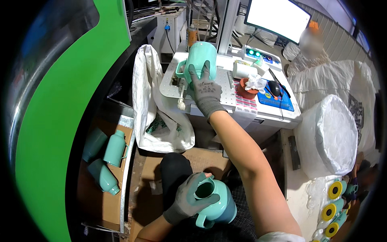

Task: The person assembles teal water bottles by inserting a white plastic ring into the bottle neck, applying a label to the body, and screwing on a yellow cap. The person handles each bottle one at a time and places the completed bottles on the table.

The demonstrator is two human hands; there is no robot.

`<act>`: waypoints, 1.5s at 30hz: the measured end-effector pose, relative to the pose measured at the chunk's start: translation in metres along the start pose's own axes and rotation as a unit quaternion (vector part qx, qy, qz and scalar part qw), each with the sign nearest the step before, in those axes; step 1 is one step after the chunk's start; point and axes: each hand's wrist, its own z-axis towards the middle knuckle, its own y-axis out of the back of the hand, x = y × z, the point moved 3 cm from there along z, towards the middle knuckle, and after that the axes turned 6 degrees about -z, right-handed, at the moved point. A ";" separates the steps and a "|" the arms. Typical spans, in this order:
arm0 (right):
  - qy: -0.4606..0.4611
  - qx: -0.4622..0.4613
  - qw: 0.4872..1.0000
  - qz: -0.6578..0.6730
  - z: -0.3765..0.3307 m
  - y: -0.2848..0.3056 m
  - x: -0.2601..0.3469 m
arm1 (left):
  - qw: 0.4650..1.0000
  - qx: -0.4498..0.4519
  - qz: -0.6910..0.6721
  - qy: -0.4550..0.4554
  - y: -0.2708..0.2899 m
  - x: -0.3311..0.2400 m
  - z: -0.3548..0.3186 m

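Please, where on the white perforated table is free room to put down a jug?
On the white perforated table, bare room lies between the right hand on the mint jug and the red dish. Its right end is crowded: blue mat, mouse.

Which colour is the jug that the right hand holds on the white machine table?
The jug is mint green, seen best in the head view, under the right hand.

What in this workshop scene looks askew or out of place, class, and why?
Three mint-green jugs lie tipped at different angles in the cardboard box at lower left, not stacked. The left hand and right hand each grip an upright jug. No spill shows.
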 end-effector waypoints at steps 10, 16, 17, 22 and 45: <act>0.067 -0.230 0.970 -0.049 0.006 -0.051 -0.011 | 0.997 0.068 -0.042 -0.013 -0.010 0.003 0.006; 0.113 -0.278 0.927 0.224 -0.155 0.038 -0.056 | 0.996 0.070 -0.048 0.007 -0.008 0.007 0.004; 0.132 -0.324 0.915 0.199 -0.195 0.020 -0.078 | 0.995 0.091 -0.046 0.018 -0.003 0.015 0.018; -0.114 -0.139 0.972 0.154 -0.447 -0.004 -0.199 | 0.989 0.143 0.041 0.019 0.003 0.019 0.033; -0.842 0.425 0.298 -0.150 -1.163 0.222 -0.256 | 0.923 0.319 0.192 -0.101 -0.088 -0.029 0.082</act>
